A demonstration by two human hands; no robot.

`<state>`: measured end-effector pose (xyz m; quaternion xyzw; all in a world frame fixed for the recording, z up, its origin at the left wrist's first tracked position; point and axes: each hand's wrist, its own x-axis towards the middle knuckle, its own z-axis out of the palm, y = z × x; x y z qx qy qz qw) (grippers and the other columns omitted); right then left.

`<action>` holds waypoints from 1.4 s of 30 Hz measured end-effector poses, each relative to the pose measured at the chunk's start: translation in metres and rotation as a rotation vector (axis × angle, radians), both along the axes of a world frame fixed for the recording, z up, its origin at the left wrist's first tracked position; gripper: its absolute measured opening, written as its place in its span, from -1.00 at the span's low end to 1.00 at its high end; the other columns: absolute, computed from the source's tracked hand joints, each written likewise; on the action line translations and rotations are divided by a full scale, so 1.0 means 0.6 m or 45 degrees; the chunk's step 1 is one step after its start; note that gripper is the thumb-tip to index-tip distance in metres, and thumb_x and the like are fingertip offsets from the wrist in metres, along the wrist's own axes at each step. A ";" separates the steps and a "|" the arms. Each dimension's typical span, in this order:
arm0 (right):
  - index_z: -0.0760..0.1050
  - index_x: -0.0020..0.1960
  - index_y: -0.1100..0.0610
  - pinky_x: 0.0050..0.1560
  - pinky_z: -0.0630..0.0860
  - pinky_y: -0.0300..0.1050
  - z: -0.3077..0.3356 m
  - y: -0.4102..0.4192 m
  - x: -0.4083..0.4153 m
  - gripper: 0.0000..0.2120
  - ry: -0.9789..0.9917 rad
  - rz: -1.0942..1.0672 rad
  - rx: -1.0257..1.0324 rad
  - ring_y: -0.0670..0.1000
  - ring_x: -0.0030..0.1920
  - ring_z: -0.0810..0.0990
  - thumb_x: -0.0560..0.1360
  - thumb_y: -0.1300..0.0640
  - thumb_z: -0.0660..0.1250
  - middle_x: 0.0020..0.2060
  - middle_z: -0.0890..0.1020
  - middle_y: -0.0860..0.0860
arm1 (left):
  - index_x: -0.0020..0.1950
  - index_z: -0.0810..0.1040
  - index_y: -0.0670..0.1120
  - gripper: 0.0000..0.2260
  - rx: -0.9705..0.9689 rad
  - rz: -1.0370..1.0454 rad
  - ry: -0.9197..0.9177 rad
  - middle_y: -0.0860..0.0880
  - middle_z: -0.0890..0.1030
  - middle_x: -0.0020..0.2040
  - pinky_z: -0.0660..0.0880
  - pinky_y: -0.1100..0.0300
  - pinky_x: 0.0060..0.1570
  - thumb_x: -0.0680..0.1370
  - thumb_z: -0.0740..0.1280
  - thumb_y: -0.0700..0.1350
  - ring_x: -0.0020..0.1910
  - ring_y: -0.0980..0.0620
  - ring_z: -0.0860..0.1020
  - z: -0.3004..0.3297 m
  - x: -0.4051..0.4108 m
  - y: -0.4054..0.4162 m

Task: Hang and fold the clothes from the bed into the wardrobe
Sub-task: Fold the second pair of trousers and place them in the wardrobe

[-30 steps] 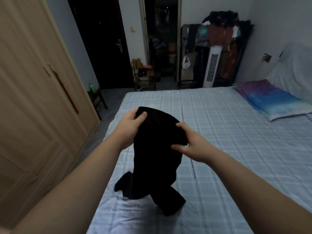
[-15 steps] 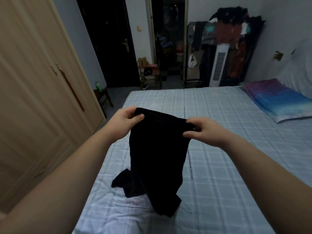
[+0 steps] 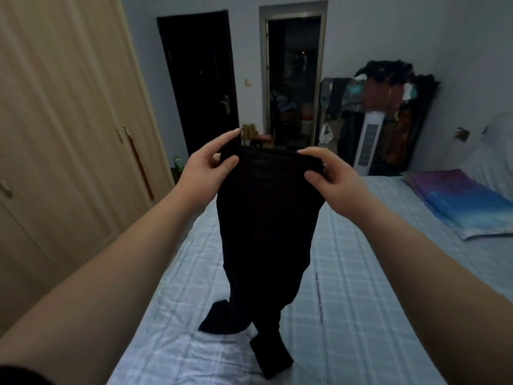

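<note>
One garment is all you have in play: your left hand (image 3: 206, 165) and right hand (image 3: 330, 173) each pinch the top edge of the black trousers (image 3: 266, 232), legs trailing on the near bed (image 3: 361, 273), unfolded, wardrobe (image 3: 63, 129) doors on the left closed.

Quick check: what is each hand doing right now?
Left hand: pinches the black garment at its top edge.
Right hand: pinches the same top edge.

Black trousers (image 3: 266, 218) hang upright above the bed (image 3: 361, 273) — leg ends (crumpled) touching its sheet.
</note>
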<state>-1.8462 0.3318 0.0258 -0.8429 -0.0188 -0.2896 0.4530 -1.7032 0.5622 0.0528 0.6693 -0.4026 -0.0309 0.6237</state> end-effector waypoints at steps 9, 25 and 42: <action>0.56 0.14 -0.03 -0.04 0.53 -0.23 0.192 0.135 0.006 -0.86 -0.260 -0.342 -0.276 -0.19 -0.07 0.60 0.59 0.03 0.35 -0.08 0.63 -0.15 | 0.19 0.58 -0.04 -0.83 -0.025 0.067 -0.188 -0.16 0.67 0.03 0.65 0.03 -0.02 0.61 0.35 -0.18 -0.01 -0.04 0.69 0.161 -0.007 0.142; 0.63 0.12 0.13 0.11 0.63 0.20 0.377 0.362 -0.065 -0.74 -0.314 -0.177 0.192 0.13 0.04 0.71 0.47 0.07 0.46 0.02 0.72 0.10 | 0.13 0.65 0.07 -0.82 -0.363 0.069 -0.362 -0.07 0.62 0.09 0.55 0.28 -0.16 0.56 0.43 -0.13 0.06 -0.01 0.61 0.310 -0.036 0.341; 0.61 0.06 0.13 0.06 0.66 0.08 0.286 0.262 0.008 -0.86 -0.094 -0.196 0.295 0.07 -0.01 0.73 0.52 0.14 0.45 0.00 0.72 0.10 | 0.22 0.61 -0.04 -0.78 -0.046 0.043 -0.249 -0.07 0.67 0.05 0.63 0.20 -0.06 0.58 0.40 -0.16 -0.02 0.09 0.68 0.227 0.042 0.249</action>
